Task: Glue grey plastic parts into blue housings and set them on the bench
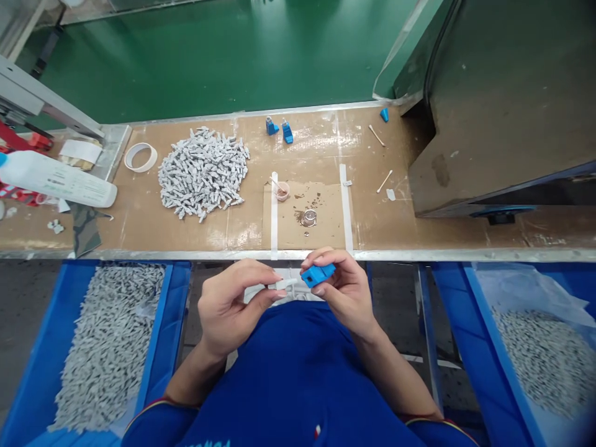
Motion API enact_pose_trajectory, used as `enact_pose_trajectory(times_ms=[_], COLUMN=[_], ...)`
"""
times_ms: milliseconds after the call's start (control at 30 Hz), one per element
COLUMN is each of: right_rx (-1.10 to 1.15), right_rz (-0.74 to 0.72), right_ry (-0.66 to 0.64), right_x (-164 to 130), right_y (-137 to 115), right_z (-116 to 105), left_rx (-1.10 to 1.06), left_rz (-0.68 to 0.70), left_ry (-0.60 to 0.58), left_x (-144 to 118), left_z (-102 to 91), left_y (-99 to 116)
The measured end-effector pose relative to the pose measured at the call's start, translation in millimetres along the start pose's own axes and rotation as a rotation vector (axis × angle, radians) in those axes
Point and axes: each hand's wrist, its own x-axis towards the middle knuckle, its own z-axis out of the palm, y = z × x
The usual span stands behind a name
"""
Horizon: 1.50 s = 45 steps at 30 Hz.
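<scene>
Blue plastic part (318,274) at lower centre of frame, just below tabletop (139,230) edge, pinched in right hand (342,290) fingers. Left hand (230,304) fingers pinch small white piece (285,284), its tip touching blue part. Grey parts pile (202,172) on tabletop, upper left of centre. Blue bins (156,347) of grey parts lower left and lower right.

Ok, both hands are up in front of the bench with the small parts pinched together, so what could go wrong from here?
1. The left hand pinches the white part only by its tip, clear of the bench; a slip could drop it between the blue bins.
2. The right hand covers much of the blue piece, so misalignment may go unseen.
3. The small cup nearby might tip if bumped.
</scene>
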Motion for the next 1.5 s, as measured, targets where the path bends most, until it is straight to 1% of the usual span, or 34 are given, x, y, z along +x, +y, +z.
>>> enact_pose_trajectory(times_ms=[133,333,833,967,1133,1300,1400,1500], right_rx=[0.014,0.007,-0.044,-0.109,-0.209,-0.339,-0.416,-0.478], right_rz=[-0.006,0.005,-0.034,-0.063,-0.133,-0.179,-0.228,-0.27], right_ry=[-0.007,-0.011,-0.014,-0.032,-0.085,-0.126,-0.166,-0.185], right_x=[-1.0,-2.9,-6.9,-7.4,-8.0,-9.9,-12.0,-14.1], right_y=[1.4,0.7,0.1,-1.3,-4.5,-6.9,-9.4,-13.0], right_z=[-1.5,-2.5,-3.4,-3.9,-8.7,-14.9,-16.5,-16.0], left_rx=[0.092,0.199,0.207,0.205,0.213,0.156,0.084,-0.039], left_rz=[0.094,0.144,0.144,0.15,0.127,0.06,0.011,-0.059], left_ry=[-0.021,-0.034,-0.141,-0.155,-0.161,-0.163,-0.171,-0.173], left_x=[1.3,1.1,-0.1,-1.0,-4.4,-6.2,-7.7,-12.6], left_z=[0.3,4.0,8.2,8.8,8.3,5.1,5.4,9.3], left_y=[8.3,13.9,11.8,9.2,8.0,8.2,6.2,-1.3])
